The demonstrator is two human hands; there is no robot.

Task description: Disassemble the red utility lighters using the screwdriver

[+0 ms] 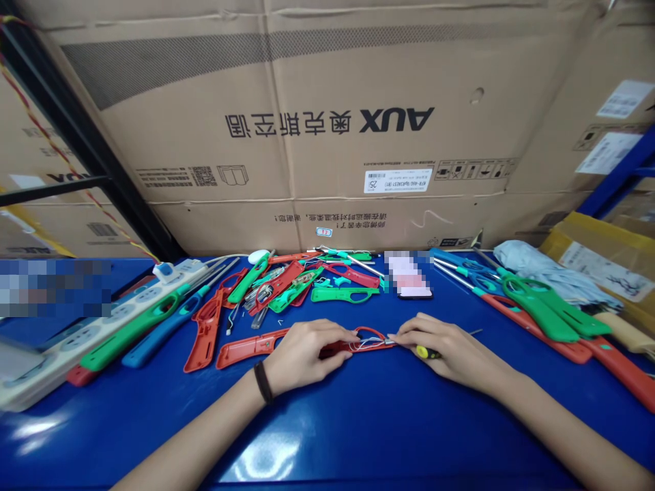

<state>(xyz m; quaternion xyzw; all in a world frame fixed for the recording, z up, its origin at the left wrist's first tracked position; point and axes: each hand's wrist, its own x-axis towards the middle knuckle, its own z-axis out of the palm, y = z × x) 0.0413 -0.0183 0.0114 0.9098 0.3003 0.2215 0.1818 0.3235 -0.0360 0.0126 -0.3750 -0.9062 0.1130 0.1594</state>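
Observation:
My left hand (pixel 307 351) is closed over a red lighter shell (pixel 245 348) that lies flat on the blue table (pixel 327 423), its open handle loop (pixel 371 336) with thin wires showing between my hands. A black band sits on my left wrist. My right hand (pixel 445 348) is pinched at the shell's right end and holds a small yellow-handled tool (pixel 424 352), whose thin metal tip (pixel 475 332) sticks out to the right.
A heap of red, green and blue lighter parts (pixel 291 283) lies behind my hands. Long assembled lighters (pixel 537 310) lie at the right, others (pixel 148 324) at the left beside a white power strip (pixel 66 341). A phone (pixel 409 283) and big cardboard boxes (pixel 327 123) stand behind.

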